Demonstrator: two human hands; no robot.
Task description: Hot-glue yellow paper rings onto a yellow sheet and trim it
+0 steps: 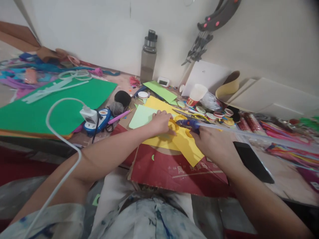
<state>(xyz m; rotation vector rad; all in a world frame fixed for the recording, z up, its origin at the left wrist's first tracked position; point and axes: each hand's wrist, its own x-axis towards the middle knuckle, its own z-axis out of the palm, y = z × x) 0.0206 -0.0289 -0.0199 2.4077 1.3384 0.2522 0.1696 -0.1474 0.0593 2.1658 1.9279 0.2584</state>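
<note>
My left hand (161, 122) is closed on a small curled yellow piece (172, 125), seemingly paper or foam. In my right hand (210, 141) is a blue hot glue gun (188, 123), its tip pointing left at the yellow piece. A long translucent glue stick (231, 127) trails out behind the gun to the right. Beneath both hands lie yellow sheets (190, 149) on a red cardboard (171, 174). A pale green sheet (141, 116) pokes out beside my left hand. Scissors with yellow handles (199, 116) rest just behind the gun.
A water bottle (149, 58) and a paper cup (196, 94) stand near the wall. Left are green sheets (99, 91) and a blue power strip (102, 121) with a white cable (58, 134) looping over my left arm. A black phone (253, 162) lies right.
</note>
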